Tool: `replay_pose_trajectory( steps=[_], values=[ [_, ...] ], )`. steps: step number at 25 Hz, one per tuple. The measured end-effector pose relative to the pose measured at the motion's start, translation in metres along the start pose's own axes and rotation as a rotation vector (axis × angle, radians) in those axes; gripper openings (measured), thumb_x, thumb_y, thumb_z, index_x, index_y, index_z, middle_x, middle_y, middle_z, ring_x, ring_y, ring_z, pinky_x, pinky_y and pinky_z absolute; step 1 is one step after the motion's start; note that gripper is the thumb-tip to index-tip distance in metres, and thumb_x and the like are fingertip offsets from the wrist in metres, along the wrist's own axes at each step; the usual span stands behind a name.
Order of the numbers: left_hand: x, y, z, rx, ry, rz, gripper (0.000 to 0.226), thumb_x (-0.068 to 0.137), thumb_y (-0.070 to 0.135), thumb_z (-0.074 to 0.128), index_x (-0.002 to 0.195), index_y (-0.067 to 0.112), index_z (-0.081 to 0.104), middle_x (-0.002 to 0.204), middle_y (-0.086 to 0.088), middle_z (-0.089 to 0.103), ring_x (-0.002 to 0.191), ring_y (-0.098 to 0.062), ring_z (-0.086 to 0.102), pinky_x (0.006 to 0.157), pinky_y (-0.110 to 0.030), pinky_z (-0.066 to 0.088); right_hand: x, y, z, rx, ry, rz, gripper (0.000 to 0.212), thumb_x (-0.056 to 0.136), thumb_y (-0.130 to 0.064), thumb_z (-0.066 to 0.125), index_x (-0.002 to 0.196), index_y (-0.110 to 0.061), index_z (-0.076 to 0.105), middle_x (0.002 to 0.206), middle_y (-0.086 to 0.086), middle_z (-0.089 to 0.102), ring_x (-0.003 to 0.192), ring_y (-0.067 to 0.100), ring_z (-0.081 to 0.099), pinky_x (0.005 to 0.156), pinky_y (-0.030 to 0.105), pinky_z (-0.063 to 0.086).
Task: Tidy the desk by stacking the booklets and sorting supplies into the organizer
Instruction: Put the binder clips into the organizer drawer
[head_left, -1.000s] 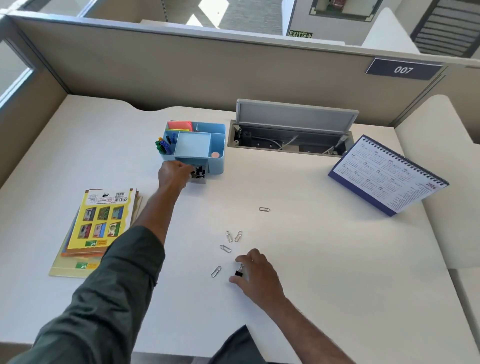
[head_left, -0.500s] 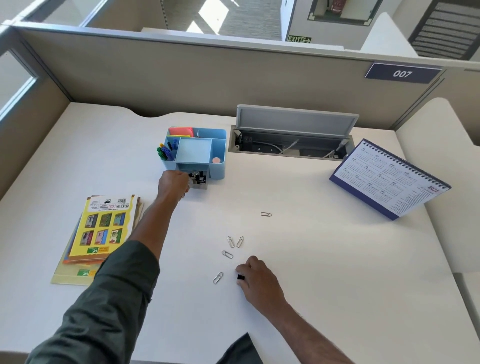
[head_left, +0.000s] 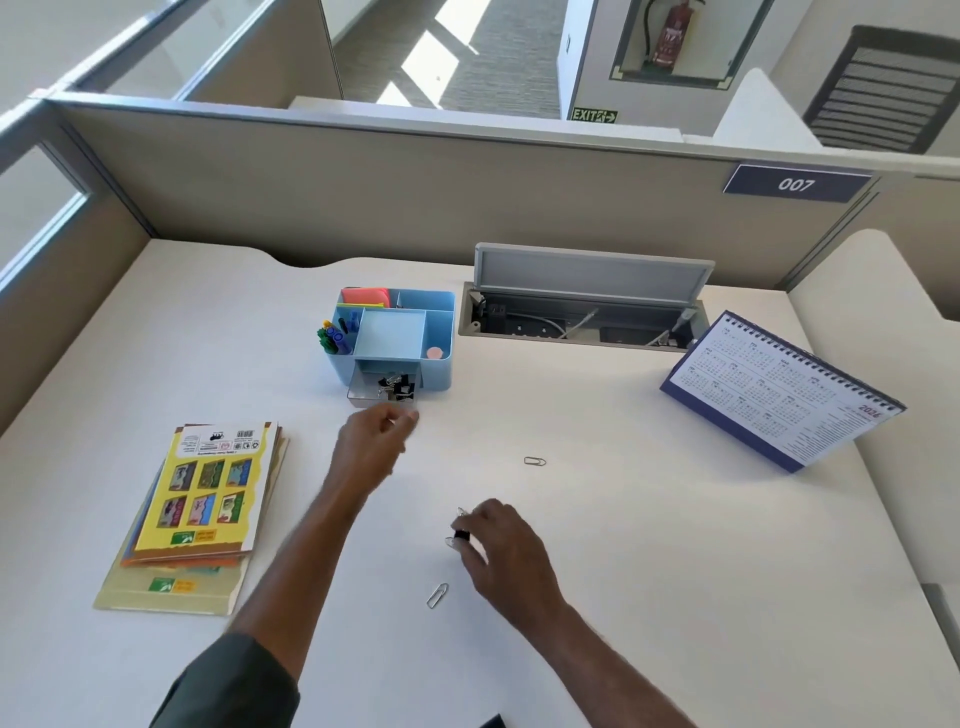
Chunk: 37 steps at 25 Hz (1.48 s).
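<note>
Your worktop carries the stack of booklets at the left, already piled with the yellow one on top, so the stacking looks done. The blue organizer stands at the far middle, its small clear drawer pulled out toward you with black binder clips inside. A desk calendar leans at the far right, well apart from the work.

What the next move turns on is this: the drawer lies ahead and a little left of your right hand, with your left hand just in front of it. The left is clearly the nearer one, yet the load sits in your right.

Your right hand pinches a black binder clip between thumb and fingers; silver wire shows at the fingertips, though I cannot tell whether that is the clip's own handles or a paper clip beneath. Your left hand hovers over the worktop with loosely curled fingers and seems to hold nothing, though it is blurred.

Loose paper clips remain: one just left of your right hand, its long axis slanting up to the right, and another lying crosswise further out to the right.
</note>
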<state>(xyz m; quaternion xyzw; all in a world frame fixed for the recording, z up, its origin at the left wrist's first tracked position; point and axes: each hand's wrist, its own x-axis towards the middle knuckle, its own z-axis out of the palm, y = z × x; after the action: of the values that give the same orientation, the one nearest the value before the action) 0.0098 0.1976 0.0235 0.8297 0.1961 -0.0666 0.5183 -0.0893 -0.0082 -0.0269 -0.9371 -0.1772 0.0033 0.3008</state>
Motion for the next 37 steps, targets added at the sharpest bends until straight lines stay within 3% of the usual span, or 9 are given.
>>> replay_pose_trajectory(
  steps=[4,9,17,21,25,28,31,33,37],
  values=[
    [-0.023,0.011,0.010,-0.032,-0.273,-0.044,0.025,0.096,0.033,0.067,0.092,0.009,0.073,0.080,-0.008,0.074,0.062,-0.013,0.066,0.053,-0.025,0.049,0.050,-0.024,-0.026,-0.007,0.048,-0.126,0.016,0.093,-0.025,0.058,0.107,-0.025,0.064,0.097,-0.005,0.055,0.086,0.015,0.054,0.064,0.028,0.047],
    [-0.023,0.018,-0.002,-0.141,-0.266,-0.053,0.023,0.096,0.025,0.068,0.090,0.004,0.073,0.077,-0.014,0.074,0.070,-0.018,0.070,0.059,-0.026,0.052,0.077,-0.032,-0.036,-0.051,0.062,-0.231,0.014,0.096,-0.021,0.057,0.107,-0.023,0.065,0.098,-0.001,0.056,0.082,0.020,0.053,0.061,0.035,0.050],
    [-0.010,0.008,-0.022,-0.243,-0.442,-0.155,0.018,0.090,0.014,0.074,0.105,0.004,0.076,0.097,-0.020,0.076,0.082,-0.021,0.070,0.071,-0.027,0.058,0.080,-0.027,-0.034,-0.100,0.049,-0.285,0.017,0.093,-0.014,0.059,0.107,-0.020,0.065,0.101,0.000,0.057,0.080,0.021,0.052,0.061,0.038,0.050],
    [0.001,0.007,-0.025,-0.280,-0.303,-0.208,0.014,0.086,0.010,0.078,0.100,0.006,0.078,0.089,-0.014,0.076,0.077,-0.020,0.066,0.068,-0.028,0.056,0.075,-0.029,-0.032,-0.070,0.052,-0.249,0.038,0.089,-0.016,0.065,0.126,-0.017,0.057,0.117,0.001,0.058,0.092,0.024,0.057,0.071,0.037,0.053],
    [0.019,0.007,-0.029,-0.268,-0.008,-0.163,0.008,0.087,0.014,0.078,0.094,0.011,0.078,0.089,-0.007,0.077,0.064,-0.018,0.064,0.059,-0.028,0.048,0.068,-0.023,-0.025,-0.062,0.034,-0.216,0.041,0.091,-0.021,0.063,0.131,-0.015,0.054,0.125,0.002,0.059,0.105,0.024,0.058,0.081,0.037,0.054],
    [0.039,0.003,-0.025,-0.133,0.171,-0.120,0.009,0.089,0.015,0.076,0.098,0.011,0.078,0.094,-0.005,0.075,0.060,-0.020,0.063,0.053,-0.026,0.046,0.066,-0.018,-0.016,-0.060,-0.011,-0.181,0.046,0.091,-0.021,0.063,0.134,-0.013,0.053,0.129,0.004,0.059,0.112,0.024,0.058,0.086,0.037,0.054],
    [0.056,0.000,-0.019,0.050,0.246,-0.099,0.011,0.091,0.015,0.072,0.100,0.013,0.078,0.094,-0.006,0.075,0.057,-0.020,0.067,0.054,-0.025,0.050,0.080,-0.015,-0.010,-0.087,-0.074,-0.174,0.052,0.089,-0.020,0.065,0.139,-0.009,0.050,0.135,0.007,0.057,0.120,0.027,0.056,0.091,0.038,0.053],
    [0.063,0.002,-0.015,0.137,0.275,-0.097,0.011,0.092,0.015,0.067,0.093,0.017,0.078,0.083,-0.005,0.075,0.054,-0.020,0.069,0.052,-0.024,0.052,0.099,-0.013,-0.008,-0.110,-0.102,-0.142,0.057,0.089,-0.017,0.066,0.142,-0.005,0.047,0.140,0.010,0.054,0.126,0.028,0.052,0.097,0.038,0.050],
    [0.067,0.008,-0.008,0.285,0.310,-0.079,0.019,0.089,0.013,0.059,0.080,0.023,0.072,0.065,0.000,0.068,0.048,-0.020,0.068,0.062,-0.036,0.063,0.140,-0.011,-0.008,-0.196,-0.145,-0.091,0.064,0.095,-0.016,0.060,0.150,-0.002,0.031,0.155,0.016,0.036,0.143,0.031,0.034,0.114,0.040,0.036]
  ],
)
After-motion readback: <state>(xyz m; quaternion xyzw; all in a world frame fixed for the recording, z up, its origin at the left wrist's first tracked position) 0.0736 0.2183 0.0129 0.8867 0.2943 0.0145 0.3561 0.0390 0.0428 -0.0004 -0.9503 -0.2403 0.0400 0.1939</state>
